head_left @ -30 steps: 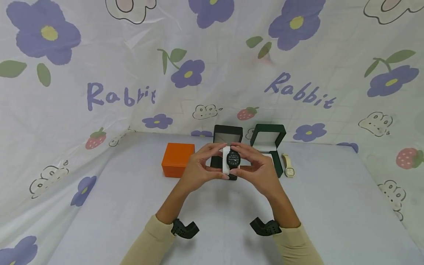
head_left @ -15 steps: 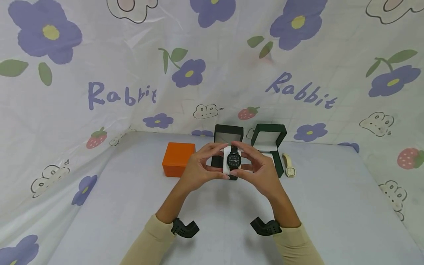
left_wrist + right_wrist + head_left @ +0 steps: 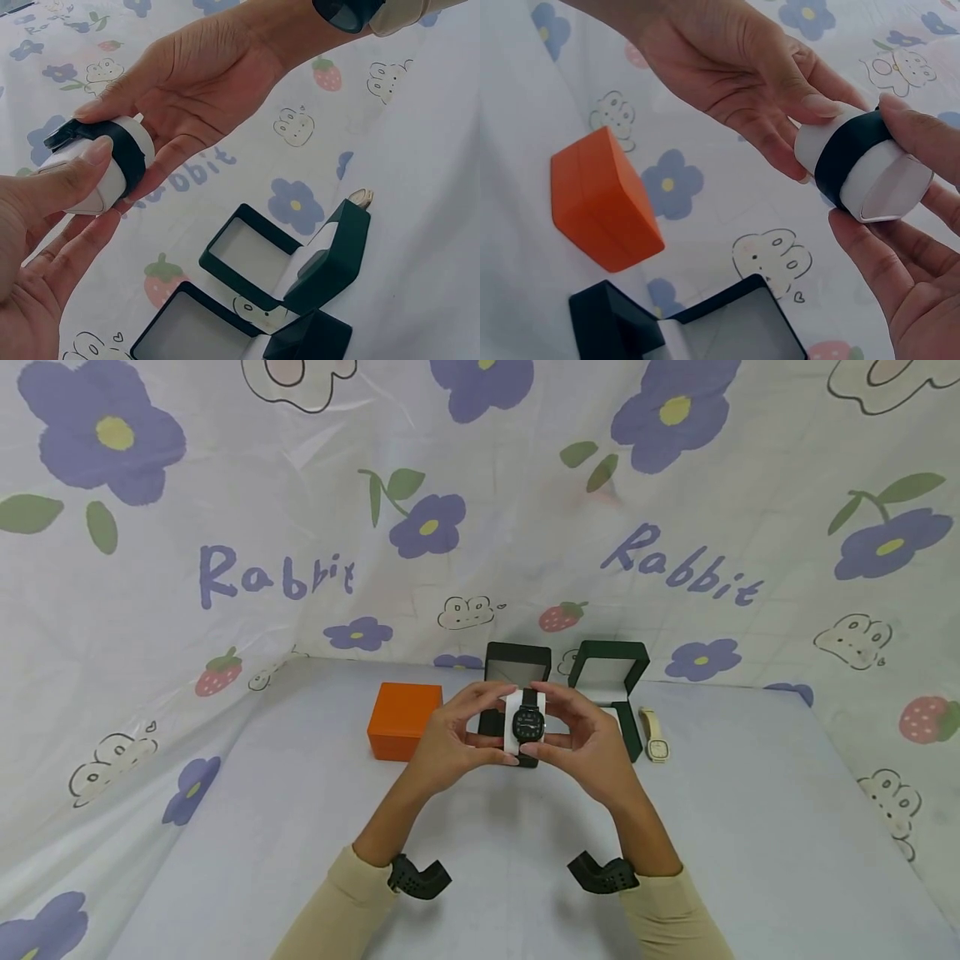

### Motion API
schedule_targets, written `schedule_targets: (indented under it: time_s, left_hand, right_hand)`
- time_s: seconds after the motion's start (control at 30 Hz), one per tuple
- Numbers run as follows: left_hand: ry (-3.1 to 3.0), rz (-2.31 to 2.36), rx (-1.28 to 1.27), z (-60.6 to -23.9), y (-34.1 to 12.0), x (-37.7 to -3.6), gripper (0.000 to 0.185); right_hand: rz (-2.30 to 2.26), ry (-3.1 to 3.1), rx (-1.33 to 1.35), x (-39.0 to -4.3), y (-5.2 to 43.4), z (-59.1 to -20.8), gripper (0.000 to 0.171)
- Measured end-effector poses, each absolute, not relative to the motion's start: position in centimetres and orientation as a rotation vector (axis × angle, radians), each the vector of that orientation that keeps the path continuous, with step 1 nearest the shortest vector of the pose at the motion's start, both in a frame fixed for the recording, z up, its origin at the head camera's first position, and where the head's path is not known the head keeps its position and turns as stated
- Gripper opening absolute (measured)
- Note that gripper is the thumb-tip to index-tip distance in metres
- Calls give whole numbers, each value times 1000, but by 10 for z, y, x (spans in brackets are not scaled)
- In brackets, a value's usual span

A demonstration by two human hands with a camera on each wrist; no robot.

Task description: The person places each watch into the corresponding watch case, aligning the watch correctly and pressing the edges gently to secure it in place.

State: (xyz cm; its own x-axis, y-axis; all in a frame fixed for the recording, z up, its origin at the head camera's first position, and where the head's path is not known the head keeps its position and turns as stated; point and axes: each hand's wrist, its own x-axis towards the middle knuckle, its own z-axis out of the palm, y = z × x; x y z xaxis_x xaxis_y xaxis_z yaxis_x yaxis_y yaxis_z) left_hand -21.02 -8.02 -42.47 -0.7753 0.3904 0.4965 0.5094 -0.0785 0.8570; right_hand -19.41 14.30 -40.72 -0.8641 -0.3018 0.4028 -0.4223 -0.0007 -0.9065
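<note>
In the head view, a black square-faced watch point(image 3: 528, 724) is strapped around a white watch pillow point(image 3: 512, 714). Both hands hold the pillow at mid-view, with an open-lidded black watch box point(image 3: 517, 652) behind it. My left hand point(image 3: 448, 747) grips the left end between thumb and fingers. From the other side my right hand point(image 3: 591, 749) pinches watch and pillow, its thumb at the lower edge of the watch face. In the right wrist view the dark strap point(image 3: 847, 154) circles the pillow. The hands cover part of the black box.
To the left stands a closed orange box point(image 3: 405, 720). A green watch box point(image 3: 609, 649), lid raised, is at the right, partly behind my right hand. Beside it lies a gold watch point(image 3: 656, 747). A patterned cloth point(image 3: 480, 552) hangs behind the white table point(image 3: 510, 910).
The pillow has turned slightly between the hands. The right fingers have shifted a little, so more of the upper strap shows. The arms and boxes stay in place.
</note>
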Motion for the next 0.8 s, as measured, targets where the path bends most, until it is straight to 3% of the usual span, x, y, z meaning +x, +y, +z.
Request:
schedule_targets:
  time_s: [0.8]
  left_hand:
    - [-2103, -1963, -1013, -424, -81, -209, 78]
  right_hand:
    - [2048, -2168, 778, -191, 144, -404, 72]
